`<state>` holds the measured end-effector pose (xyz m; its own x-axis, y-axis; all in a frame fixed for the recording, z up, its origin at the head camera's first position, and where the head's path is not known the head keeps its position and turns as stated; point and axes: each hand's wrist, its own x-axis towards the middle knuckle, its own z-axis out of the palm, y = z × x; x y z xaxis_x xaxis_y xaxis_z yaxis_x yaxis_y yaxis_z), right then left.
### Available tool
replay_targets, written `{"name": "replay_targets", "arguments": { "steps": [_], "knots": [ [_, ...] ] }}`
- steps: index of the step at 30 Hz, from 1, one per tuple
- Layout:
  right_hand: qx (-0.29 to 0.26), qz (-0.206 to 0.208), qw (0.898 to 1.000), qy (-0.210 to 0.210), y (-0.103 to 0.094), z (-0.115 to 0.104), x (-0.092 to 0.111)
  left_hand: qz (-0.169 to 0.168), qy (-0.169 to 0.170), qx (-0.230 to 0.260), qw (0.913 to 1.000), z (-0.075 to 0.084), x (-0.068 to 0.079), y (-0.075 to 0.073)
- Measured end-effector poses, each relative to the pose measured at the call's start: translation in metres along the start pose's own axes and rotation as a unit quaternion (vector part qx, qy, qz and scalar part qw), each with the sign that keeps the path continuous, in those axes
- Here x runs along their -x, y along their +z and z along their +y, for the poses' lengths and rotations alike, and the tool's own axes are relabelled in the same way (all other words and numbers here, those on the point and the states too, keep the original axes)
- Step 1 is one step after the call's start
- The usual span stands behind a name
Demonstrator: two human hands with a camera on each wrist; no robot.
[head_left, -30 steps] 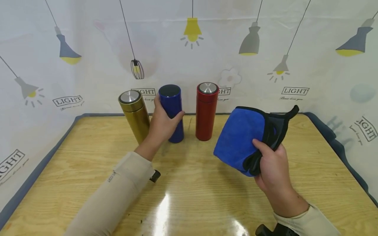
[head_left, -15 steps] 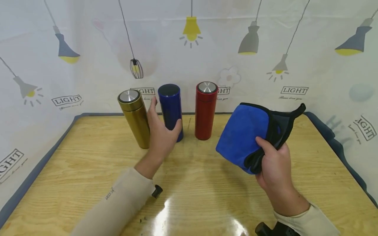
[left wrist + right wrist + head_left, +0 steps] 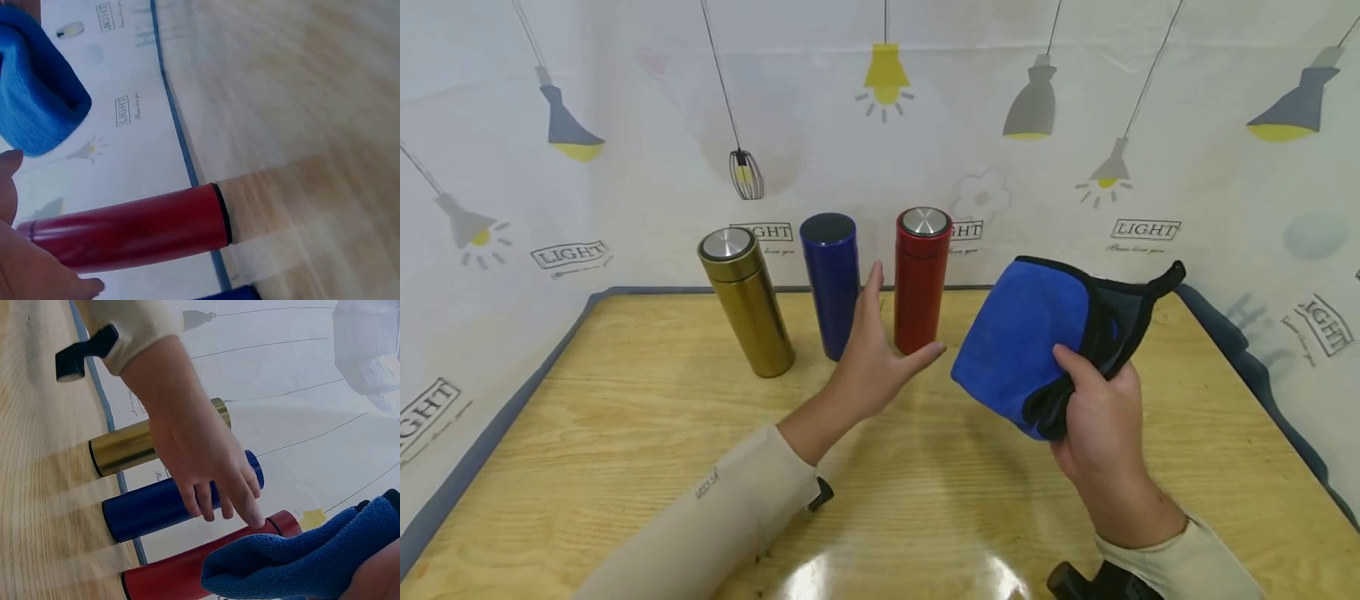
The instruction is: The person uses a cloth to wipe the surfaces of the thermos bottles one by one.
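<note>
My left hand (image 3: 876,358) is in front of the blue and red flasks, thumb and fingers spread, holding nothing. The red flask (image 3: 921,283) with a steel-topped lid stands just beyond the thumb; in the left wrist view the red flask (image 3: 134,231) lies across the picture close to the fingers. Left of it stands the blue flask (image 3: 831,283) with a dark top, partly covered by the fingers. A gold flask (image 3: 748,308) stands further left. My right hand (image 3: 1101,425) grips a folded blue cloth (image 3: 1026,333) with black edging, raised over the table's right side.
The wooden table (image 3: 647,467) ends at a white backdrop (image 3: 662,125) printed with lamps, just behind the three flasks. Black wrist devices are on both arms; one wrist device (image 3: 81,359) shows below the left sleeve.
My left hand has let go of the blue flask and moved right toward the red one. The right hand with the cloth has shifted slightly up and right. All three flasks stay in place.
</note>
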<state>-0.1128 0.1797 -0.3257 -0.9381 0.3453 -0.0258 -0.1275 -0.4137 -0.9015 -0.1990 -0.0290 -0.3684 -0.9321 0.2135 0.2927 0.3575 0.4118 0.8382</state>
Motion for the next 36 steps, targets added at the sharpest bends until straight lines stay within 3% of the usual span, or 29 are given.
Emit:
{"name": "replay_targets", "arguments": {
  "steps": [4,10,21,29,36],
  "knots": [
    [-0.003,0.006,1.0,-0.003,0.001,0.001,-0.001,0.005,-0.047,0.02,0.9987,0.001,-0.023,0.007],
    [0.001,0.01,1.0,0.003,0.001,0.003,0.0,0.035,-0.059,0.056,0.9961,0.003,-0.045,0.016],
    [0.005,0.007,1.0,-0.009,0.0,0.006,-0.001,0.078,-0.09,0.06,0.9911,0.004,-0.063,0.026],
    [0.002,0.003,1.0,-0.009,0.0,0.004,-0.002,0.049,-0.088,0.057,0.9933,-0.003,-0.069,0.024],
    [0.005,0.005,1.0,-0.006,-0.001,0.002,-0.004,0.051,-0.084,0.058,0.9935,-0.003,-0.07,0.023]
  ]
}}
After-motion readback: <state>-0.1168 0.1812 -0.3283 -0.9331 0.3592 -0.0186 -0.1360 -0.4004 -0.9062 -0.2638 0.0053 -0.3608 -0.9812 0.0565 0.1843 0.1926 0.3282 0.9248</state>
